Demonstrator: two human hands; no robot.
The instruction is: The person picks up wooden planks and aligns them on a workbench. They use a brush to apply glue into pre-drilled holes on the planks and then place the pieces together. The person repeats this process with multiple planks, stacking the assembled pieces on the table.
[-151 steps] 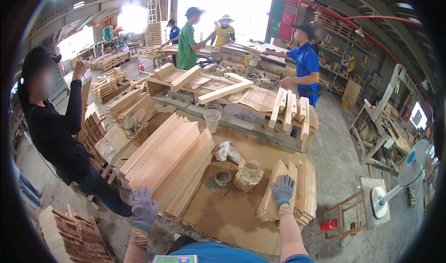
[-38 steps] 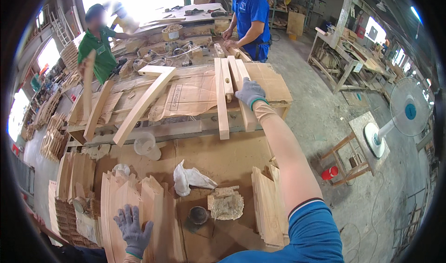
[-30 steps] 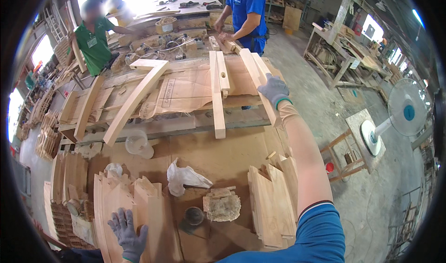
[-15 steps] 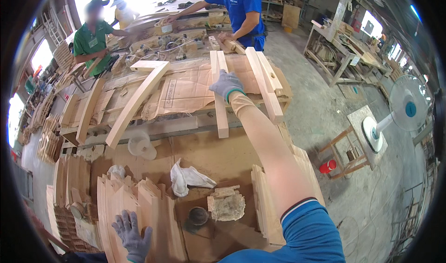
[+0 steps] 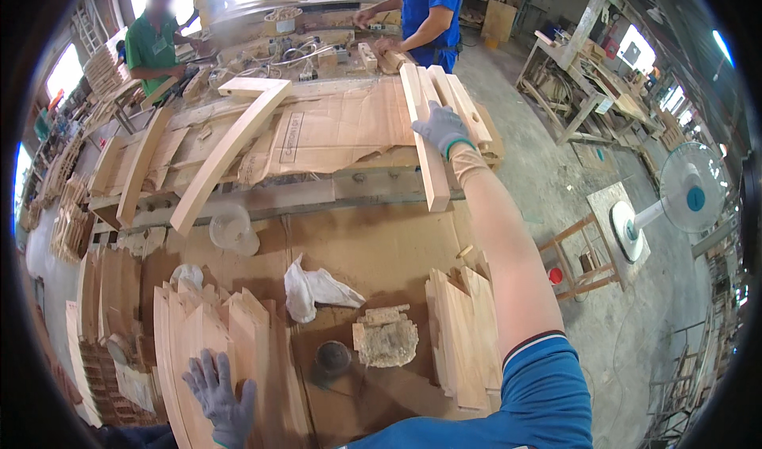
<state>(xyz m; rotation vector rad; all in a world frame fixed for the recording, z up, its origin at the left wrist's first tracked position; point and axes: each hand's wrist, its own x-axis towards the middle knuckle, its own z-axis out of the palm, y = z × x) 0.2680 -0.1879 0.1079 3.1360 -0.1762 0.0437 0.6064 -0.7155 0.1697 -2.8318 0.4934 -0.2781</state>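
My right hand (image 5: 446,128), in a grey glove, grips a pale wooden bar (image 5: 433,181) on the cardboard-covered bench (image 5: 349,128). This bar lies beside other wooden bars (image 5: 468,120) at the bench's right end; one of those has a hole in it. My left hand (image 5: 224,401), gloved too, rests with spread fingers on a stack of wooden pieces (image 5: 208,330) with angled ends at the lower left. Left of the bar, an angled wooden frame piece (image 5: 238,151) lies across the bench.
Nearer me lie a white rag (image 5: 317,289), a dark cup (image 5: 332,359), a crusted block (image 5: 386,338) and a clear plastic container (image 5: 234,231). More wooden pieces (image 5: 462,334) stand right. A fan (image 5: 635,227) sits on a stool. Two co-workers (image 5: 429,13) (image 5: 155,44) stand across the bench.
My right hand has moved right with the wooden bar, bringing it next to the others. My left hand stays on the stack. The co-worker in blue has drawn an arm back.
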